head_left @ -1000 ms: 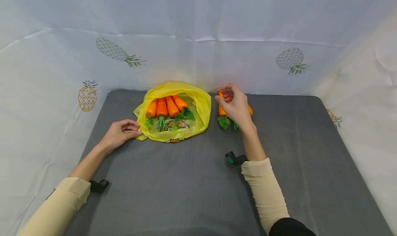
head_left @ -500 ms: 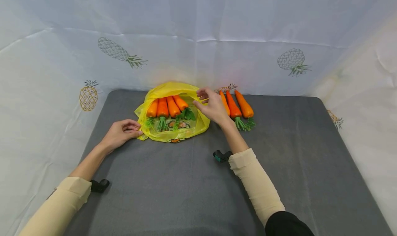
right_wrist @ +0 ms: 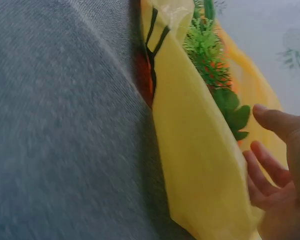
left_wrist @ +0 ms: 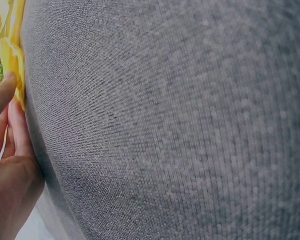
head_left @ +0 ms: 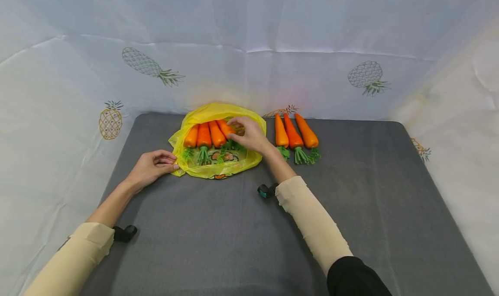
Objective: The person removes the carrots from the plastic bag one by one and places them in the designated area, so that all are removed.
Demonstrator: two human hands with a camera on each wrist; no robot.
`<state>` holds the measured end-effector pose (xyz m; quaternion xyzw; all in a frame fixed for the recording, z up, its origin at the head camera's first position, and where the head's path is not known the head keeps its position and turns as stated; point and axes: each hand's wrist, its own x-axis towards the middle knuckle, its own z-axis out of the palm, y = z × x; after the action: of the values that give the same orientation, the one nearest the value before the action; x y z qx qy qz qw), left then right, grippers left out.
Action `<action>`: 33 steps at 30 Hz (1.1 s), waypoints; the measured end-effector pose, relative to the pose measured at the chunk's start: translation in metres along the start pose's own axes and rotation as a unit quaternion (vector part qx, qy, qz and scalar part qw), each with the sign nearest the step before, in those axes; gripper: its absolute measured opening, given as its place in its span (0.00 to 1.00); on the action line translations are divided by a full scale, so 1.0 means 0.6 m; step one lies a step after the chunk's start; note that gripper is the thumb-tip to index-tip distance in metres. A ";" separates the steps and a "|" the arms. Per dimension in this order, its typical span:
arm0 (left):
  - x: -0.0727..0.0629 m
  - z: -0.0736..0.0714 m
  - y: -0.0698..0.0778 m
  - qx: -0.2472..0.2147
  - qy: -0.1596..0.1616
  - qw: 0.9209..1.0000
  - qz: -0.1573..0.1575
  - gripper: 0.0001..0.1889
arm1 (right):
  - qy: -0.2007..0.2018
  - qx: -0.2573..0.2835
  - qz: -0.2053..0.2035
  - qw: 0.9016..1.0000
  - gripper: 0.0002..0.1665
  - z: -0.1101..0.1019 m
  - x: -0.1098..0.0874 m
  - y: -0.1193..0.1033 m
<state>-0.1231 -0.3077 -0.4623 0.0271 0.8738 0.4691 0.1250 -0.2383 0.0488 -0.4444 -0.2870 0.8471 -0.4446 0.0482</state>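
A yellow plastic bag (head_left: 255,157) lies on its side with its mouth facing me, and several orange carrots (head_left: 203,134) with green tops rest inside it. At the bag's left front corner my left hand (head_left: 151,168) pinches the plastic between thumb and fingers; the left wrist view shows the bag edge (left_wrist: 17,65) there. My right hand (head_left: 251,135) reaches into the bag mouth, its fingertips right at the rightmost carrot (head_left: 225,127). In the right wrist view, thumb and fingers stand apart beside a green leafy top (right_wrist: 232,112). Most of that carrot is hidden in this view.
Three more carrots lie side by side right of the bag, among them an outer one (head_left: 306,131). The grey tabletop (head_left: 210,235) ends at a white pineapple-print cloth (head_left: 249,79) behind. A dark wrist camera (head_left: 267,191) juts from the right sleeve.
My right hand has moved left, from over the loose carrots to inside the bag mouth, uncovering all three loose carrots. My left hand stays at the bag's corner.
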 end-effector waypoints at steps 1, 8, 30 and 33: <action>-0.001 0.000 0.000 0.001 0.001 1.000 -0.001 0.22 | -0.005 -0.007 0.002 1.000 0.22 0.003 0.002 0.001; -0.003 -0.001 0.000 0.003 0.002 1.000 -0.002 0.22 | -0.023 -0.046 0.023 0.998 0.19 0.024 0.015 0.006; 0.000 0.000 -0.001 0.005 0.007 1.000 0.005 0.21 | -0.030 0.004 0.044 0.999 0.22 0.009 0.004 -0.006; 0.000 0.000 -0.001 0.003 0.008 1.000 0.007 0.21 | -0.028 0.013 0.040 0.999 0.22 0.002 -0.001 -0.011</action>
<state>-0.1229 -0.3079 -0.4629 0.0297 0.8760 0.4674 0.1152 -0.2343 0.0454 -0.4405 -0.2640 0.8503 -0.4456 0.0933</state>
